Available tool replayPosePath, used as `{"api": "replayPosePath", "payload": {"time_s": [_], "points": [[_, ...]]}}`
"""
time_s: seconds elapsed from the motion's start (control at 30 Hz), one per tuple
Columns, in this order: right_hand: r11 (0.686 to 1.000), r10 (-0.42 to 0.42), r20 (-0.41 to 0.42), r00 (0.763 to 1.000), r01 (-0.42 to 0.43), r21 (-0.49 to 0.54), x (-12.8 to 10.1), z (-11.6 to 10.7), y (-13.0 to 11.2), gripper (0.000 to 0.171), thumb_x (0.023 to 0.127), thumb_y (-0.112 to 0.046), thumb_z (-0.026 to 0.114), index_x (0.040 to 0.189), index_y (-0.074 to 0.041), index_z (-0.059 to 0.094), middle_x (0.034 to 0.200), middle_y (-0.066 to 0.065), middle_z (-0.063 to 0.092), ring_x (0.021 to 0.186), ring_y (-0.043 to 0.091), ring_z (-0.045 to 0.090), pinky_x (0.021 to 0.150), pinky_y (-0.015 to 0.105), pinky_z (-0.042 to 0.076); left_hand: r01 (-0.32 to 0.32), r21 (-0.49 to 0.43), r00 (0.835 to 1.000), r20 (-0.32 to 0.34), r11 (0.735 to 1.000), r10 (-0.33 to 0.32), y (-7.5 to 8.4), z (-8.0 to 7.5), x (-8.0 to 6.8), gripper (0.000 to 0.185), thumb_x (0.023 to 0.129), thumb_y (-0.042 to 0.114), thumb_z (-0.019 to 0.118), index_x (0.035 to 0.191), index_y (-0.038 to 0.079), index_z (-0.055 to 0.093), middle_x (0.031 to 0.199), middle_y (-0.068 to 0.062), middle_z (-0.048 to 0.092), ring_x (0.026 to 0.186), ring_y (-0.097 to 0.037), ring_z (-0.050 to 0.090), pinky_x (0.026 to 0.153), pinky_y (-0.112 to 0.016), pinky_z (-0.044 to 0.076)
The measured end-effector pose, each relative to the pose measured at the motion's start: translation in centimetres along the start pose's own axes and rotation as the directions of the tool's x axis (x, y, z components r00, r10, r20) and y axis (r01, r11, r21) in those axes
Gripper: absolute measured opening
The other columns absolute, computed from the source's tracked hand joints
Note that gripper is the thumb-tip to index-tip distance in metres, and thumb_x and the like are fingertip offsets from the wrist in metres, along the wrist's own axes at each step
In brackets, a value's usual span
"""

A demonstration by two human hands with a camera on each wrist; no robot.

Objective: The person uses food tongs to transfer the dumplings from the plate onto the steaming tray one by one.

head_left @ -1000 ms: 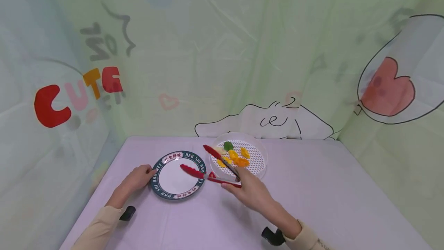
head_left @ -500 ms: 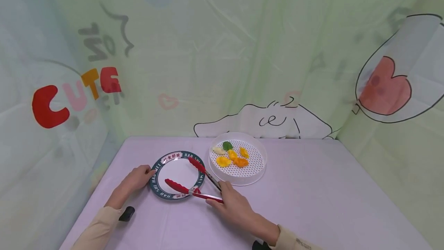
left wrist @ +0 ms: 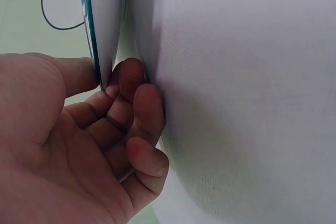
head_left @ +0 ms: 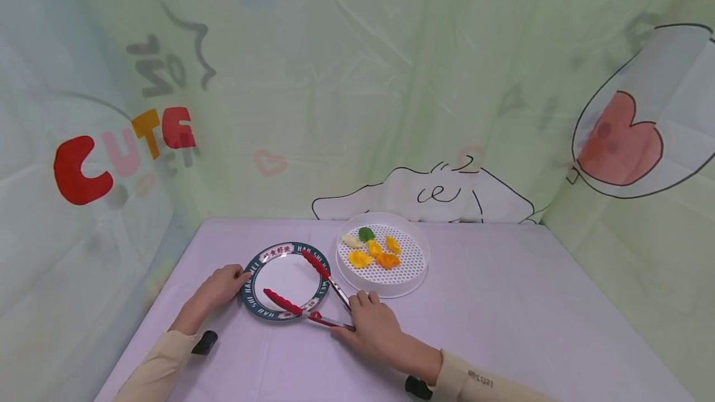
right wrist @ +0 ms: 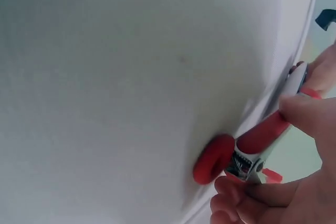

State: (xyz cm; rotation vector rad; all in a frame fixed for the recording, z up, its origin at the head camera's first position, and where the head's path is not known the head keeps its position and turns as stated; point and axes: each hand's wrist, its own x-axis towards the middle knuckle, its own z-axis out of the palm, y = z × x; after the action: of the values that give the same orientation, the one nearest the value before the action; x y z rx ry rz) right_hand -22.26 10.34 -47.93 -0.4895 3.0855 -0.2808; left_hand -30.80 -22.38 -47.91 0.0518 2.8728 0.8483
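My left hand (head_left: pixel 220 285) pinches the left rim of a round white plate (head_left: pixel 288 279) with a dark green lettered border. In the left wrist view the thumb lies on the plate's top and curled fingers sit under its edge. My right hand (head_left: pixel 375 329) holds red-tipped metal tongs (head_left: pixel 283 300), their arms spread apart with nothing between them. The tongs' tips overlap the plate in the head view. In the right wrist view the tongs' red handle (right wrist: pixel 265 131) and a red loop at their end show between thumb and fingers.
A round white perforated steamer tray (head_left: pixel 413 268) stands right of the plate. In it lie several yellow and orange dumpling-like pieces (head_left: pixel 359 259), a pale one (head_left: pixel 352 241) and a green one (head_left: pixel 366 234). A printed curtain (head_left: pixel 357 110) closes off the table's back and sides.
The right hand has moved left and toward the person with the tongs, from beside the tray to over the plate, then nearly stopped. The left hand and plate have stayed put.
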Motion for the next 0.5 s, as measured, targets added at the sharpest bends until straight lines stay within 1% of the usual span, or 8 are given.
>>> {"api": "replayPosePath", "payload": {"time_s": [0.1,0.13,0.2,0.23,0.33,0.4,0.47,0.5], "points": [[0.999,0.008,0.039,0.999,-0.010,0.037,-0.2,-0.4,0.4,0.069,0.081,-0.064,0.071,0.118,-0.007,0.060,0.093,0.002,0.050,0.088,0.018,0.044,0.066,0.030,0.043,0.005,0.004,1.000,-0.001,1.000,-0.005,0.1,0.1,-0.2,0.024,0.103,0.022,0.054,0.095,-0.001,0.060,0.076,-0.007,0.054,0.073,-0.019,0.052,0.064,-0.030,0.043],[0.998,0.017,0.050,0.999,-0.020,0.063,-0.3,-0.8,0.7,0.071,0.082,-0.064,0.070,0.122,-0.006,0.060,0.098,0.004,0.053,0.092,0.019,0.047,0.070,0.031,0.047,0.009,0.005,1.000,-0.001,1.000,-0.009,0.2,0.2,-0.2,0.026,0.103,0.023,0.054,0.096,-0.001,0.061,0.076,-0.007,0.055,0.074,-0.019,0.052,0.064,-0.031,0.043],[0.988,0.044,0.048,0.998,-0.050,0.146,-0.8,-1.6,1.8,0.071,0.086,-0.064,0.066,0.130,-0.008,0.059,0.108,0.005,0.058,0.097,0.019,0.053,0.077,0.035,0.053,0.017,0.013,1.000,-0.001,1.000,-0.017,0.2,0.2,-0.4,0.029,0.104,0.025,0.053,0.098,-0.002,0.062,0.077,-0.008,0.056,0.074,-0.019,0.053,0.065,-0.031,0.044],[0.979,0.067,0.030,0.997,-0.071,0.193,-1.0,-2.0,2.6,0.070,0.089,-0.063,0.063,0.133,-0.009,0.058,0.112,0.006,0.060,0.099,0.020,0.055,0.080,0.037,0.054,0.019,0.020,1.000,-0.004,1.000,-0.019,0.2,0.2,-0.5,0.032,0.104,0.027,0.052,0.099,-0.003,0.062,0.077,-0.008,0.056,0.074,-0.020,0.053,0.065,-0.031,0.044],[0.945,0.139,-0.090,0.986,-0.105,0.308,-1.6,-3.9,6.0,0.063,0.097,-0.058,0.054,0.141,-0.011,0.055,0.126,0.010,0.062,0.109,0.025,0.061,0.092,0.046,0.054,0.011,0.037,0.999,-0.040,0.999,-0.009,0.0,0.1,-0.8,0.036,0.104,0.031,0.051,0.103,-0.003,0.062,0.080,-0.009,0.059,0.075,-0.021,0.054,0.066,-0.033,0.046],[0.938,0.171,-0.199,0.965,-0.098,0.332,-1.8,-5.0,9.0,0.064,0.101,-0.056,0.047,0.147,-0.010,0.048,0.133,0.015,0.059,0.117,0.033,0.059,0.098,0.051,0.051,-0.021,0.073,0.994,-0.104,0.997,0.029,-0.4,-0.3,-1.0,0.038,0.104,0.033,0.051,0.109,-0.003,0.062,0.088,-0.014,0.063,0.080,-0.026,0.058,0.071,-0.038,0.051],[0.946,0.188,-0.298,0.936,-0.091,0.312,-1.9,-5.9,12.2,0.067,0.104,-0.053,0.042,0.155,-0.010,0.034,0.147,0.022,0.048,0.132,0.041,0.049,0.107,0.059,0.041,-0.065,0.119,0.980,-0.180,0.991,0.086,-0.8,-0.7,-1.1,0.041,0.103,0.032,0.053,0.119,-0.004,0.061,0.105,-0.022,0.066,0.095,-0.036,0.063,0.084,-0.047,0.054],[0.952,0.193,-0.339,0.921,-0.092,0.293,-1.8,-6.1,13.8,0.069,0.105,-0.053,0.040,0.158,-0.010,0.027,0.153,0.024,0.040,0.139,0.044,0.041,0.111,0.062,0.035,-0.083,0.148,0.970,-0.214,0.985,0.114,-1.1,-1.0,-1.2,0.044,0.103,0.033,0.053,0.125,-0.004,0.059,0.116,-0.025,0.064,0.105,-0.041,0.062,0.092,-0.053,0.052]]}}
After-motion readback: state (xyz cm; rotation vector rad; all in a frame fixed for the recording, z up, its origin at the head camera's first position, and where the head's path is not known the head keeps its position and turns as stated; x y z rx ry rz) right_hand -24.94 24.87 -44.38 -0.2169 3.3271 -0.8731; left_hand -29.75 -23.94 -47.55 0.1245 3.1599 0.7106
